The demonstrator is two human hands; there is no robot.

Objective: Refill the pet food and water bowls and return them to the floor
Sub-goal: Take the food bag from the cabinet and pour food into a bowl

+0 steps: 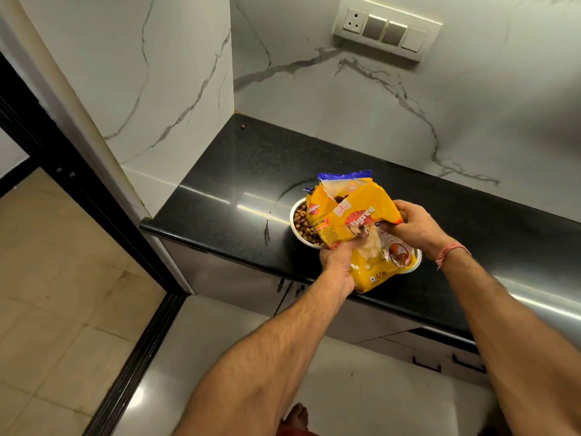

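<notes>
Tipping the yellow dog-food bag (361, 234) over the counter, you have both hands on it: your left hand (338, 258) grips the lower left side, fingers curled into the foil, and your right hand (415, 226) pinches the upper right edge. The bag's long axis runs from its base, nearest you at the counter's front edge, up and away to the torn mouth at the far left — and that mouth points straight at the food bowl (301, 223).

The steel bowl sits on the black granite counter (235, 184), just beyond and left of your left hand, partly hidden under the bag. It looks well filled with kibble already, so my guess is the pour is about finished. A 2nd steel rim (413, 267) peeks out under the bag's right side, below your right wrist — probably the water bowl, though what it holds is hidden.

Your left hand is the nearer one to the food bowl. 1 stray kibble (242, 126) lies far back by the marble wall (377, 105).
</notes>
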